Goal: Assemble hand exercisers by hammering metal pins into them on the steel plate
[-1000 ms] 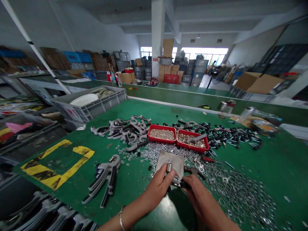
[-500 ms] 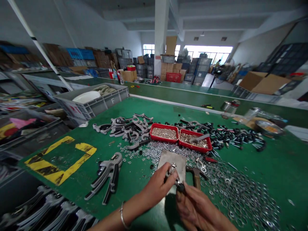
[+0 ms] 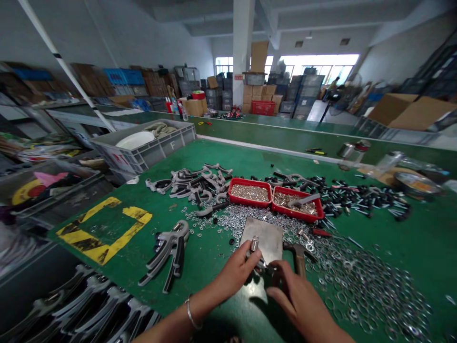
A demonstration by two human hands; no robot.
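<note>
My left hand, with a bracelet at its wrist, pinches a small metal fitting just above the near edge of a steel plate. A coil spring stands up from between the thumb and forefinger. Close to the fitting's right end, my right hand curls its fingers at a dark knob, which is partly hidden and shadowed. A hammer lies beside the plate on the right. Left of my hands, assembled hand grips with black-padded handles rest on the green table.
Red trays of small metal pins stand behind the plate. Loose washers spread to the right, with black-knobbed bolts beyond. Grey handle parts are heaped behind left. A red-handled screwdriver lies near the hammer. A grey crate stands at the left.
My view has shifted a little, so the table sits further right. My right hand has turned, its back now more toward me and its fingers curled over the knob. The left keeps its pinch.
</note>
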